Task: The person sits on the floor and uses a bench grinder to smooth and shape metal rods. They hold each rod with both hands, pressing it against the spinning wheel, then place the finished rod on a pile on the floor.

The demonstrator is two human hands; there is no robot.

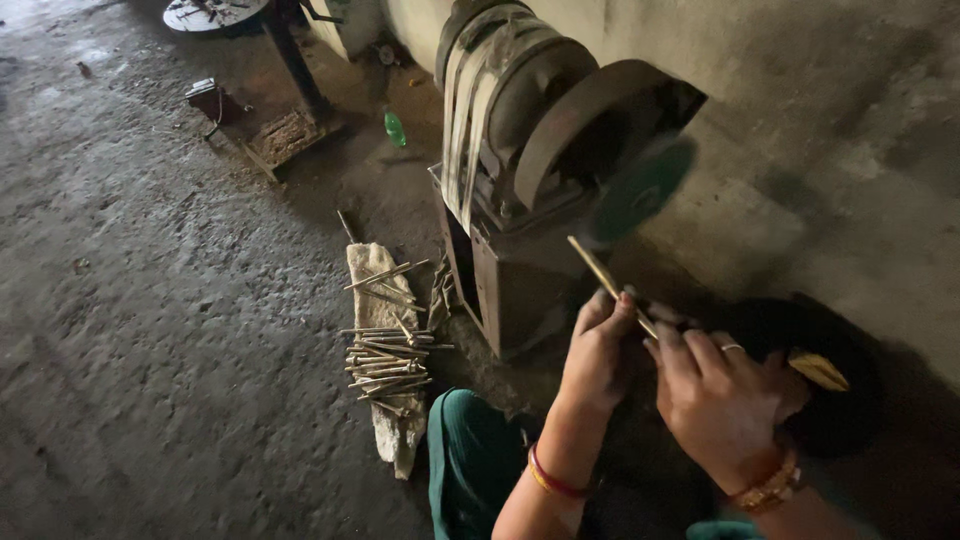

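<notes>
Both hands close around one thin brass-coloured rod (607,283), and they share the work: the left hand (598,352) pinches it nearer the tip with fingers and thumb, while the right hand (715,398) wraps the rear part, a ring on one finger and bangles at the wrist. Gripping at two places looks meant to steady so slim a piece, which slants up and away from the hands toward the green wheel (640,192) of the grinding machine (530,160). The rod's tip sits just below the wheel's blurred edge; whether it touches cannot be told.

Just past the right hand, a yellowish leaf-shaped piece (818,370) lies on a dark mound (820,380) near the wall.

Left of the left hand, a heap of similar rods (385,360) rests on a pale strip of cloth (385,400), seemingly kept off the gritty floor (150,300) and within easy reach. A few more lean against the machine's rusty base (505,290).

As for packaging, only a small green bottle (395,128) shows, standing far ahead of the hands beside the machine; any label is too small to make out. Farther off, a round metal stand (215,12) rises from a square foot. No signs are visible on the wall (800,100).
</notes>
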